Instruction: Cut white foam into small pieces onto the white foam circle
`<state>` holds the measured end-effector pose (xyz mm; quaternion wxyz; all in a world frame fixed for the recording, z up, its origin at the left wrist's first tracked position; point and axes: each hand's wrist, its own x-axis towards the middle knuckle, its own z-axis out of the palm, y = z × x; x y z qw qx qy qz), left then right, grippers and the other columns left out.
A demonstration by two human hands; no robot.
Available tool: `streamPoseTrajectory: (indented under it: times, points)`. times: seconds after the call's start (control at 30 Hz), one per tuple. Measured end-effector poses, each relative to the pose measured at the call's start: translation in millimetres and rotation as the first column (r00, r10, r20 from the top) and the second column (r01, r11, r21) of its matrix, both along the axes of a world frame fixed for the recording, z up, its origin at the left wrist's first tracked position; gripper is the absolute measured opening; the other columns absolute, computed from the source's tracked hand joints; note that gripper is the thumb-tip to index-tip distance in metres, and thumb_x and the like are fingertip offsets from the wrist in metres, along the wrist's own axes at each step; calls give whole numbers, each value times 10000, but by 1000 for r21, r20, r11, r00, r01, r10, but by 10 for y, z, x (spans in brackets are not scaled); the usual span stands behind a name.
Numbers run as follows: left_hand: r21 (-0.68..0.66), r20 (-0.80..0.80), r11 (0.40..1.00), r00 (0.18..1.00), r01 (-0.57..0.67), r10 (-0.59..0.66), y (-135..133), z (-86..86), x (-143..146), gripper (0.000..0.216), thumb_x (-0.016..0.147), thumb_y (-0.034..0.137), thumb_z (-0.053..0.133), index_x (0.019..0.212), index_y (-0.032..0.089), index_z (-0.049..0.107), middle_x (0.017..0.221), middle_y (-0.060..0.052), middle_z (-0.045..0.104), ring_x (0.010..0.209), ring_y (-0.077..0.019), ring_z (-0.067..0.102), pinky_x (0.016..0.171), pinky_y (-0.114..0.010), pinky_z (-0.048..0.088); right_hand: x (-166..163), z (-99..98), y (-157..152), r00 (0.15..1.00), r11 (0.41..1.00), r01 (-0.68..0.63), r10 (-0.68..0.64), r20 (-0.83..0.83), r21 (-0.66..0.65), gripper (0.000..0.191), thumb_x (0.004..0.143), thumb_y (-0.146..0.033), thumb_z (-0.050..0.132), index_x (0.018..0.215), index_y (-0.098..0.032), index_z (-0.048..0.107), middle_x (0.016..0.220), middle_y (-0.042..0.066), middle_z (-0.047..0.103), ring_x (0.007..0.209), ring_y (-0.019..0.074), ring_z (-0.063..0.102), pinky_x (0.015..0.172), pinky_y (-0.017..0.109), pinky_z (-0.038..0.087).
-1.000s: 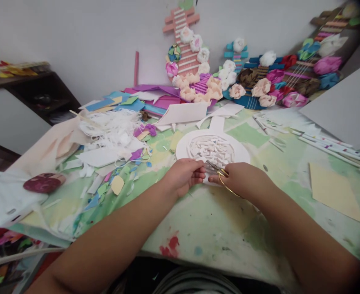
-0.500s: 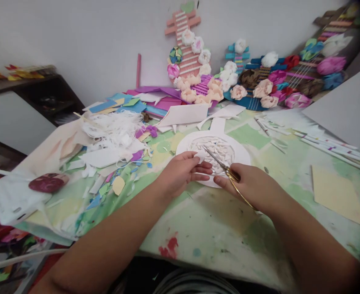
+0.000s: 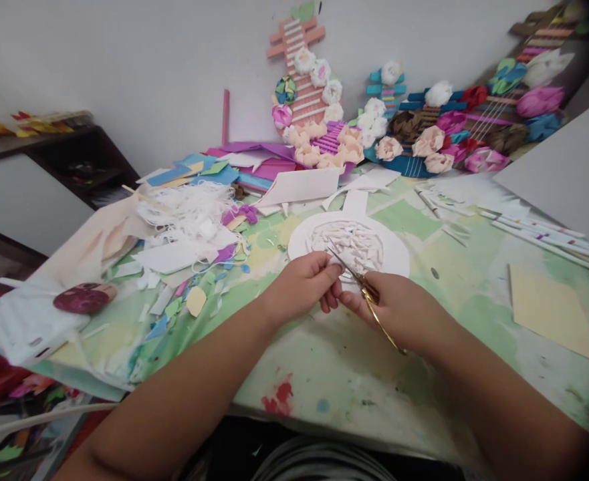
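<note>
Here's the right hand [image 3: 404, 307], its grip closed round the gold-handled scissors [image 3: 361, 280], blades angled far and left. Over to the left hand [image 3: 304, 287], blade tips right by its fingers, its grip pinched tight on a small white scrap [image 3: 335, 262], mostly hidden! Just beyond both, flat on the surface [image 3: 344, 374], sits the round white cutout [image 3: 397, 252], middle packed with white paper bits [image 3: 357, 242]. White string [image 3: 188, 210] heaps up far left; a yellow sheet [image 3: 555, 310] lies right.
</note>
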<state>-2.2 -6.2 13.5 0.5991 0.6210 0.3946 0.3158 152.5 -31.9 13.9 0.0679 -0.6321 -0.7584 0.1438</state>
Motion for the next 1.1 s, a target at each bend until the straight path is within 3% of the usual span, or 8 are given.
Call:
streamPoseTrajectory:
  times: [0.17, 0.43, 0.67, 0.93, 1.1]
  points:
    - [11, 41, 1000, 999, -21, 21, 33, -38, 0, 218, 740, 315, 400, 595, 152, 414, 514, 14, 500, 411, -57, 459, 407, -189, 379, -35, 22, -20, 996, 1000, 15, -13, 88, -14, 516, 699, -609, 205, 511, -191, 444, 477, 22, 508, 414, 116, 397, 395, 218, 212]
    - [-119, 129, 990, 987, -78, 93, 114, -171, 144, 219, 715, 330, 431, 596, 147, 412, 502, 22, 482, 385, -48, 444, 362, -165, 342, -20, 22, 45, 986, 995, 59, -45, 162, -85, 558, 735, -563, 145, 572, -190, 526, 545, 53, 553, 474, 150, 467, 405, 227, 246]
    - [-262, 175, 958, 970, -120, 169, 161, -226, 222, 170, 685, 294, 467, 609, 154, 406, 457, 44, 460, 334, -34, 395, 303, -138, 268, 34, 1, 111, 986, 985, 89, -67, 150, -147, 609, 691, -628, 150, 539, -176, 530, 539, 64, 552, 462, 138, 466, 396, 220, 246]
    - [-260, 228, 966, 971, -16, 77, 139, -214, 203, 196, 684, 298, 474, 584, 146, 401, 425, 51, 416, 317, -22, 357, 292, -138, 233, 77, -45, 82, 987, 990, 97, -83, 141, -97, 593, 625, -679, 230, 568, -177, 541, 511, 57, 538, 432, 131, 449, 391, 221, 238]
    - [-290, 194, 956, 976, -36, 95, 148, -248, 207, 178, 687, 283, 472, 590, 148, 411, 425, 50, 420, 314, -16, 340, 287, -128, 214, 72, -63, 119, 986, 987, 116, -100, 137, -113, 574, 630, -670, 241, 592, -185, 545, 532, 56, 544, 450, 133, 453, 389, 219, 243]
